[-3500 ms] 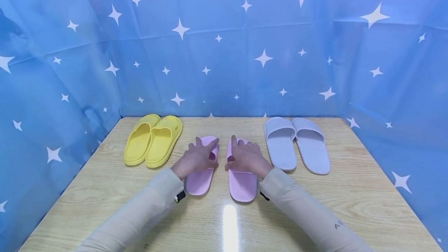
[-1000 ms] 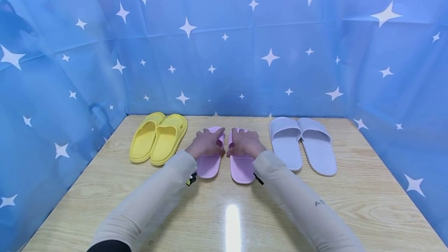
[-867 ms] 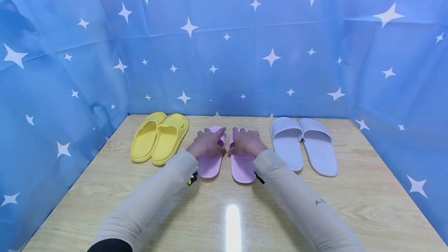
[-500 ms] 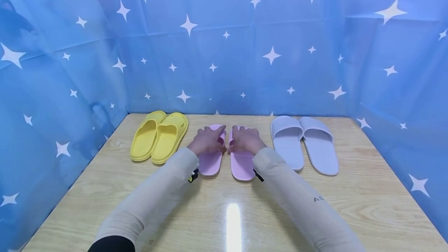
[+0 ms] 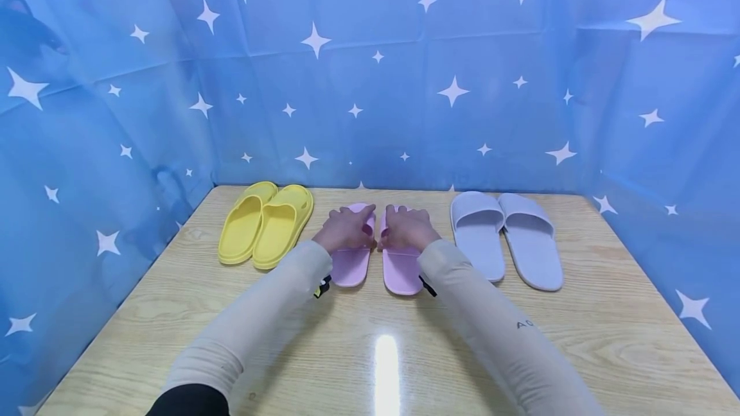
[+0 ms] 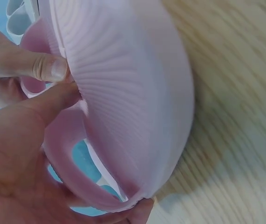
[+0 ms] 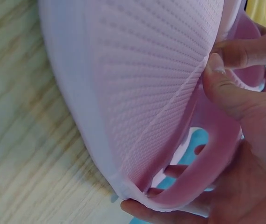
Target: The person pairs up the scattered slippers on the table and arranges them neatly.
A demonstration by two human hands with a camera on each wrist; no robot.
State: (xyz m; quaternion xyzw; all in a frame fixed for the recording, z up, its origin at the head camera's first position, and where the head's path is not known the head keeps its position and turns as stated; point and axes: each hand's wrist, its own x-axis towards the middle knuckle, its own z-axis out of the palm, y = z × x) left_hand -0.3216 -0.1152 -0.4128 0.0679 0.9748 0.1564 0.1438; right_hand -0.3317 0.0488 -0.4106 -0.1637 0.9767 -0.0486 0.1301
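Note:
Two pink slippers lie side by side with toes pointing to the back, a narrow gap between them. My left hand (image 5: 345, 228) spans the strap of the left pink slipper (image 5: 349, 269), thumb at the inner side and fingers reaching the outer edge. Likewise my right hand (image 5: 408, 230) grips the right pink slipper (image 5: 403, 276) across its strap. In the left wrist view the ribbed footbed of the left slipper (image 6: 123, 84) shows, and the two thumbs are close together. The right wrist view shows the right slipper's (image 7: 146, 70) dotted footbed above the wood-grain surface.
A pair of yellow slippers (image 5: 279, 230) stands at the back left of the wooden table (image 5: 462, 364). At the back right is a pale grey-lavender pair (image 5: 482, 246), close to my right hand. A blue curtain (image 5: 393, 114) with white stars closes off the back and sides.
Both hands have moved the pink slippers away from me, toward the curtain, and closer together since the earliest frame. Over the last second they have barely moved; the head view has shifted slightly.

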